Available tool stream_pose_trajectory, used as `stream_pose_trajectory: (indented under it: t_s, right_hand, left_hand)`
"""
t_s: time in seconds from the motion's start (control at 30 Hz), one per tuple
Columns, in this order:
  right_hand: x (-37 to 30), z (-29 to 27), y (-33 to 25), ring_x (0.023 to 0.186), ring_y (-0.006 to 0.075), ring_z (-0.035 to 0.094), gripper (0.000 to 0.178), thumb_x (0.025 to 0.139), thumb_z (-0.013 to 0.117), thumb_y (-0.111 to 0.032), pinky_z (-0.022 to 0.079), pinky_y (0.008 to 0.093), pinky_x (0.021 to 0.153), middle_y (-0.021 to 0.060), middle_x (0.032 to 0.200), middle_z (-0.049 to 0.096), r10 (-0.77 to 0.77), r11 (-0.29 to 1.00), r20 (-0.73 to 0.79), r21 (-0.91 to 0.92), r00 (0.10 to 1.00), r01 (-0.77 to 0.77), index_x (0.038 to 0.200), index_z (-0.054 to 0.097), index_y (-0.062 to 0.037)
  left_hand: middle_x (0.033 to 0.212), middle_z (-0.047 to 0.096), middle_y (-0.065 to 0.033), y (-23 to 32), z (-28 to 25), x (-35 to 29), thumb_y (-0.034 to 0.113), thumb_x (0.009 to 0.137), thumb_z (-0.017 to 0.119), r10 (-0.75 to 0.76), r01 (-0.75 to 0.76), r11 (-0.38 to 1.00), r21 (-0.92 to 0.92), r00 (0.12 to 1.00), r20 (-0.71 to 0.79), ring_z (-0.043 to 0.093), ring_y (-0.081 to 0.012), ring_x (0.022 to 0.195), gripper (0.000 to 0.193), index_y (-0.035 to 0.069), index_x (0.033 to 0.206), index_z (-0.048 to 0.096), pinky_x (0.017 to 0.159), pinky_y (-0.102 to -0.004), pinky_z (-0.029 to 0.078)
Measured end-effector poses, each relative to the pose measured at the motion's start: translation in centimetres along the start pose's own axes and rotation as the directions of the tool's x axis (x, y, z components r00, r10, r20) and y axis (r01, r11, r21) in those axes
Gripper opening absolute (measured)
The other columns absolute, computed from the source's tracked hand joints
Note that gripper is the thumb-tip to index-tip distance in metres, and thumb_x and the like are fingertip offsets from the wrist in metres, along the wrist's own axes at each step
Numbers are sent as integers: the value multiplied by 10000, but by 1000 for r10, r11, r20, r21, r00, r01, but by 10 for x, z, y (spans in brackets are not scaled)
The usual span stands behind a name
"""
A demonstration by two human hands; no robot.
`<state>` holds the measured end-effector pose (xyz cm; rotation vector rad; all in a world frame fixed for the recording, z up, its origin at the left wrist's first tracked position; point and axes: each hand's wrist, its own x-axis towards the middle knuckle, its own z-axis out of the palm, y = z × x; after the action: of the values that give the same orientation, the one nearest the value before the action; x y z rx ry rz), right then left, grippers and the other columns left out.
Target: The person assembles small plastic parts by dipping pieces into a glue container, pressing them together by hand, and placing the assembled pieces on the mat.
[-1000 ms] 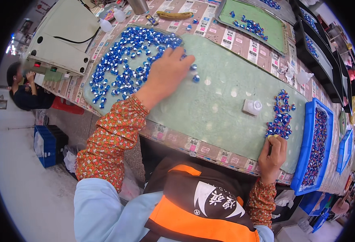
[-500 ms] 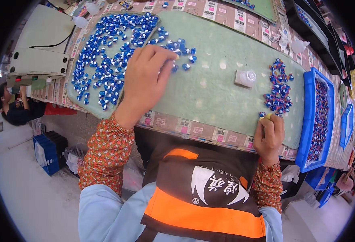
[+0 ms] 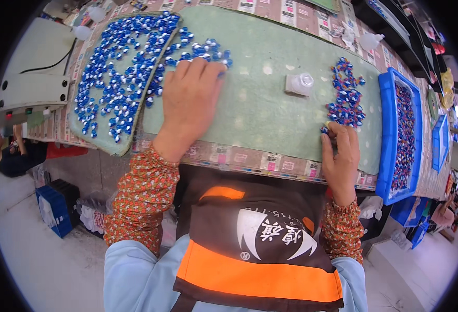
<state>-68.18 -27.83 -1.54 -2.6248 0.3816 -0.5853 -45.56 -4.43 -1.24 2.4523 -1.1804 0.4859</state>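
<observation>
Over the green mat (image 3: 244,117), my left hand (image 3: 190,104) is closed, its fingers curled down beside a group of loose blue-and-white beads (image 3: 203,49). A speck of blue shows at its fingertips, but what they hold is mostly hidden. My right hand (image 3: 341,156) pinches a small blue-and-red bead (image 3: 325,129) between thumb and fingers. Just beyond it lies a pile of blue, red and white beads (image 3: 346,99). Between the hands stands a small white capped bottle (image 3: 301,83) on the mat.
A tray (image 3: 122,144) at the left carries many blue-and-white beads. On the right is a blue bin (image 3: 387,151) full of multicoloured beads. A pale machine (image 3: 31,88) stands at the far left, and a white squeeze bottle (image 3: 369,40) at the back right. A person (image 3: 13,151) sits beyond the left end.
The view has shifted, so the table appears farther up and left. My left hand has come nearer and slightly right over the mat. My right hand keeps its pinch by the multicoloured pile.
</observation>
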Motion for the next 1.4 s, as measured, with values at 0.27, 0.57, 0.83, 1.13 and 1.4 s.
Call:
stream_pose_trajectory:
  t_s: [0.27, 0.57, 0.83, 1.13, 1.4]
  right_hand:
    - [10, -5, -3, 763, 257, 593, 184, 946, 646, 18, 473, 379, 680, 121, 955, 598, -93, 988, 79, -113, 992, 102, 1130, 638, 5]
    - [68, -14, -21, 853, 233, 641, 201, 944, 641, 35, 496, 315, 743, 117, 994, 646, -74, 976, 15, 207, 997, 69, 1143, 632, 7]
    - [103, 2, -26, 906, 384, 603, 220, 936, 641, 14, 491, 447, 772, 164, 981, 610, -305, 944, 102, -100, 947, 315, 1150, 622, -34]
    - [107, 3, -29, 901, 349, 595, 290, 868, 623, 25, 497, 454, 745, 130, 969, 593, -359, 887, 176, -242, 917, 394, 1148, 615, -52]
    - [101, -7, -33, 839, 336, 605, 233, 917, 658, 31, 485, 429, 728, 143, 952, 612, -309, 924, 109, -201, 945, 326, 1138, 641, -42]
  left_hand:
    - [1029, 657, -62, -9, 10, 1, 97, 892, 723, 15, -16, 999, -46, 1000, -5, 614, -286, 959, 213, 106, 1102, 690, 827, -402, 500]
    - [1068, 660, -31, 26, -9, -23, 108, 1038, 611, -260, 310, 491, -814, 944, 202, 601, -150, 881, 188, 41, 1212, 591, 763, -305, 499]
    - [1088, 676, -40, 45, -29, -41, 108, 1055, 592, -243, 520, -28, -854, 825, 511, 545, -27, 846, 226, 54, 1274, 578, 699, -186, 461]
    - [1056, 683, -35, 44, -26, -49, 124, 1046, 617, -210, 556, -84, -827, 801, 560, 564, -40, 847, 214, 50, 1245, 586, 712, -203, 489]
    - [1031, 660, -25, 47, -22, -50, 160, 1059, 610, -158, 594, -394, -701, 708, 689, 573, -63, 856, 190, 71, 1225, 588, 712, -219, 498]
